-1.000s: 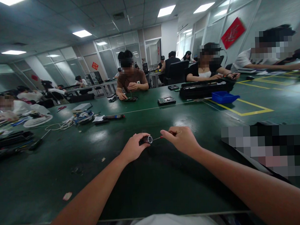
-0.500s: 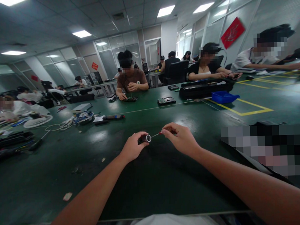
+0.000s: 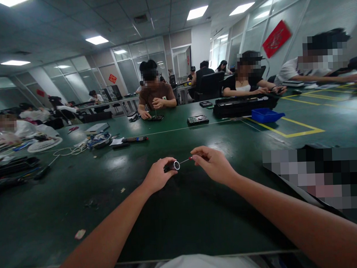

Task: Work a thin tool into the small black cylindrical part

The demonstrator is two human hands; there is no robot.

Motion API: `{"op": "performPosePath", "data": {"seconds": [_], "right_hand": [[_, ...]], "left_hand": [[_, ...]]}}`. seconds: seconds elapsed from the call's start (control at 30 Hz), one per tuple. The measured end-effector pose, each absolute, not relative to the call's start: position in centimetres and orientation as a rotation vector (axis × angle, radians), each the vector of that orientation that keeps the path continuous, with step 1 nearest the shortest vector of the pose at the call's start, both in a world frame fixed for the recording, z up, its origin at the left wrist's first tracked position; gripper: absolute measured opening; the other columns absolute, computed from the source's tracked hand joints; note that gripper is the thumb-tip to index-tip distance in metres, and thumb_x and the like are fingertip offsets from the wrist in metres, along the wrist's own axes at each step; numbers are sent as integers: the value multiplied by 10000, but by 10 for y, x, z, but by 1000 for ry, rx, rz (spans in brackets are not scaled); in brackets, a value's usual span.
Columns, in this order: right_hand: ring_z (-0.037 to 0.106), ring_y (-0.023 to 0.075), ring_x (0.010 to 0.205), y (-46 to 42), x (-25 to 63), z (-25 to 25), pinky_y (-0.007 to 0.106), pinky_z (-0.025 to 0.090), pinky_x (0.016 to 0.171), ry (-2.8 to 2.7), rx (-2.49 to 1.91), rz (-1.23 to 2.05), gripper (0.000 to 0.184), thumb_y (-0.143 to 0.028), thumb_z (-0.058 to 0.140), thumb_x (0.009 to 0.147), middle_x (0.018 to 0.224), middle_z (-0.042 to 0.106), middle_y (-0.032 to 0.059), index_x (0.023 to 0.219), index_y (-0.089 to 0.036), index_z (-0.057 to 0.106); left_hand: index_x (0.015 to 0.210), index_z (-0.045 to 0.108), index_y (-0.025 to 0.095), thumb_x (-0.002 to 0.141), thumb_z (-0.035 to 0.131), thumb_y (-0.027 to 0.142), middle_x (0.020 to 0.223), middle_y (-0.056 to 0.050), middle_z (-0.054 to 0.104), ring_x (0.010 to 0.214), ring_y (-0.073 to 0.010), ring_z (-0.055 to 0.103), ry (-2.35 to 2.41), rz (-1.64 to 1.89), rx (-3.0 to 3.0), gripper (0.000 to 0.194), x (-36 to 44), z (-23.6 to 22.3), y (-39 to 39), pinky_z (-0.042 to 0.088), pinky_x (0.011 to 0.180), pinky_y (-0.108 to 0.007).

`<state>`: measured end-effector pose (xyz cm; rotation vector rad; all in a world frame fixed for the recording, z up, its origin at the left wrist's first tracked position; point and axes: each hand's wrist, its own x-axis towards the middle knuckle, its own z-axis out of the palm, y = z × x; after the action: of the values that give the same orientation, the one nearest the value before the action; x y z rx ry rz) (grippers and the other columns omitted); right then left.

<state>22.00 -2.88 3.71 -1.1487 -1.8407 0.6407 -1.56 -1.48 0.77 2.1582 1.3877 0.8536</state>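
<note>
My left hand is closed around a small dark flashlight-like cylinder, whose open end has a bright silver ring and faces right. My right hand pinches a thin screwdriver by its red part, the rest of the handle being hidden in the fingers. Its slim metal shaft slants down to the left and meets the ringed end of the cylinder; whether the tip is inside or just at the rim I cannot tell. Both hands are held above the green table.
Across the table a person works on a small part. A hard drive, a long black casing and a blue bin stand ahead. Cables, a marker-like tool and a white fan lie left.
Both hands keep nearly the same place and the same hold. The cylinder's ringed end has turned very slightly.
</note>
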Motion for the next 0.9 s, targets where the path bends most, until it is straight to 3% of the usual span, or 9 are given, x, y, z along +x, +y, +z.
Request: {"op": "performPosePath", "data": {"seconds": [0.23, 0.4, 0.6, 0.77, 0.9], "right_hand": [[560, 147, 565, -29, 217, 37, 278, 391, 563, -1858, -1243, 613, 318, -428, 452, 953, 620, 604, -11, 901, -193, 660], [591, 160, 682, -26, 217, 33, 285, 418, 623, -1838, -1174, 579, 224, -312, 495, 922, 811, 674, 23, 1086, -188, 583], [576, 158, 644, -24, 219, 31, 289, 410, 601, -1881, -1190, 681, 312, -423, 392, 975, 753, 639, 12, 941, -211, 618], [599, 177, 702, -26, 218, 31, 308, 433, 639, -1800, -1170, 646, 207, -310, 466, 930, 846, 670, 23, 1105, -223, 536], [611, 181, 775, -26, 216, 29, 322, 466, 712, -1711, -1076, 744, 149, -321, 529, 891, 875, 661, 29, 999, -221, 549]], "left_hand": [[1119, 652, 236, 777, 734, 210, 1072, -28, 682, 989, -207, 620, 1362, 838, 2180, 353, -13, 10, -16, 462, 929, -362], [1113, 651, 240, 769, 739, 189, 1054, -9, 687, 974, -193, 627, 1339, 871, 2154, 359, -13, 11, -18, 469, 900, -329], [1147, 648, 233, 770, 741, 184, 1086, -18, 692, 983, -194, 635, 1339, 916, 2142, 391, -14, 9, -15, 473, 921, -335], [1185, 647, 259, 785, 736, 199, 1163, -15, 673, 1061, -201, 614, 1307, 895, 2217, 414, -13, 9, -15, 454, 971, -353], [1186, 646, 251, 790, 728, 199, 1159, -25, 671, 1054, -207, 617, 1306, 892, 2234, 407, -14, 10, -17, 467, 959, -359]]}}
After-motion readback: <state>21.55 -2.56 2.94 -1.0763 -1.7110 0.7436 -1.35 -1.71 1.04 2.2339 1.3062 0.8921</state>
